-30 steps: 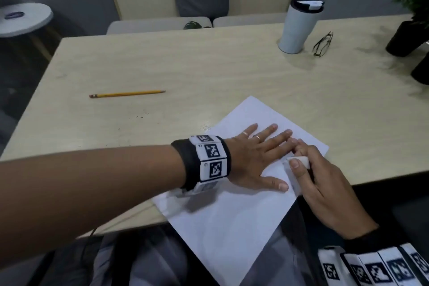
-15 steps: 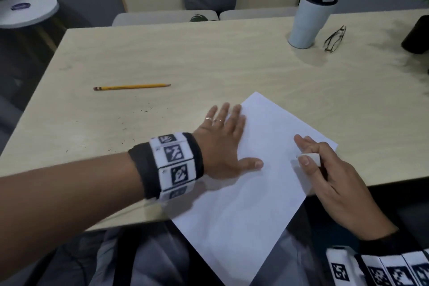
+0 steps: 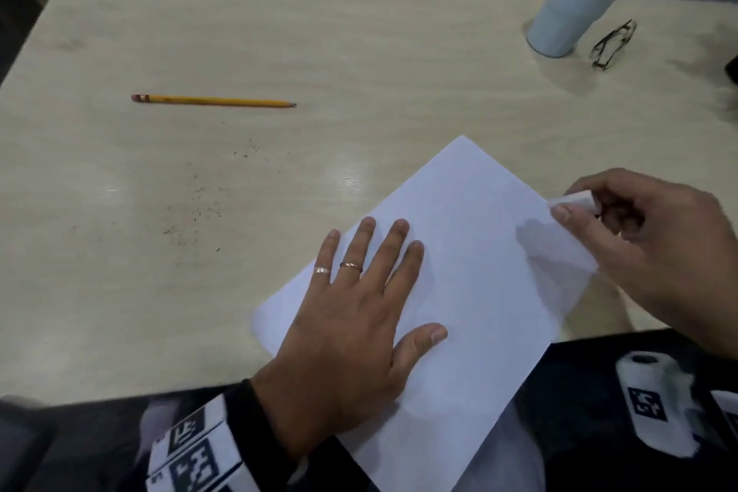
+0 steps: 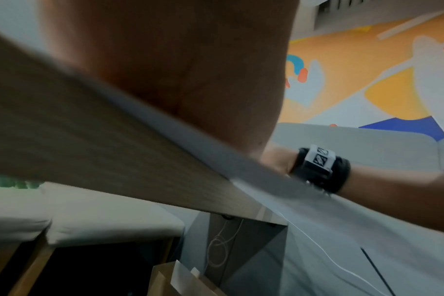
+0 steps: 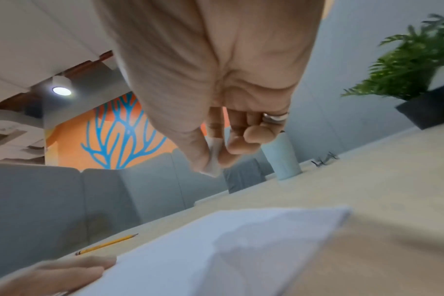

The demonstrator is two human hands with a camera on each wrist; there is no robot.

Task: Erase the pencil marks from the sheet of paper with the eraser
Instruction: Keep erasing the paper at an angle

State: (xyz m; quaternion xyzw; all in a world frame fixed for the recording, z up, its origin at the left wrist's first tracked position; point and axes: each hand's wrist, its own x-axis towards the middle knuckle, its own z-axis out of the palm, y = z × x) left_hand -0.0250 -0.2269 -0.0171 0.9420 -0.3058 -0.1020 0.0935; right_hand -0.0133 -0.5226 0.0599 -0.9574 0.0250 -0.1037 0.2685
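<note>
A pale wooden table (image 3: 359, 52) carries a sheet of paper (image 3: 471, 292), pencil (image 3: 211, 100), tumbler (image 3: 575, 0) and glasses (image 3: 613, 45)

No legible text, wristband markers possibly coded

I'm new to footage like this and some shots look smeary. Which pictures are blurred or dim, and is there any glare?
Head view: mostly sharp, with a small glare patch on the table and the right hand casting a shadow on the paper. Left wrist view: dim, the table edge streaked with blur. Right wrist view: brighter, but the paper's near part and the plant are soft.
</note>
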